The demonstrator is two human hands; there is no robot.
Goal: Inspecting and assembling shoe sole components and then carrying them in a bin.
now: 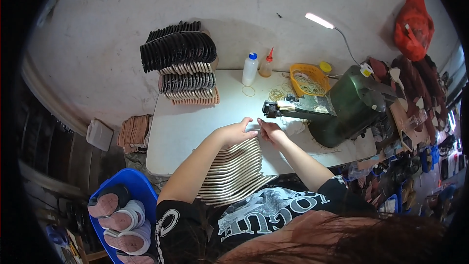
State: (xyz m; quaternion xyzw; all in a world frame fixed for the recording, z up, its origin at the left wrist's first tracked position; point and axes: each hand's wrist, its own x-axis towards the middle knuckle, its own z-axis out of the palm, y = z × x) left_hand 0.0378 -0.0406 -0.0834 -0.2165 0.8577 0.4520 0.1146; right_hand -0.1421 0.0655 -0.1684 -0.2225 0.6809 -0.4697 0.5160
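Observation:
A long fanned row of pale flat insoles (234,171) lies along my left forearm, running from my chest to the white table (190,127). My left hand (238,131) rests on the far end of the row, fingers spread over the top piece. My right hand (270,131) pinches the edge of that same top insole beside the left fingertips. Both hands sit just in front of the black nose (271,109) of a dark green machine (349,110).
Stacks of black and tan insoles (183,63) stand at the table's far left. Two squeeze bottles (257,67), a yellow basket of rubber bands (309,80) and a lamp (320,20) sit at the back. A blue bin of shoes (119,210) is at lower left.

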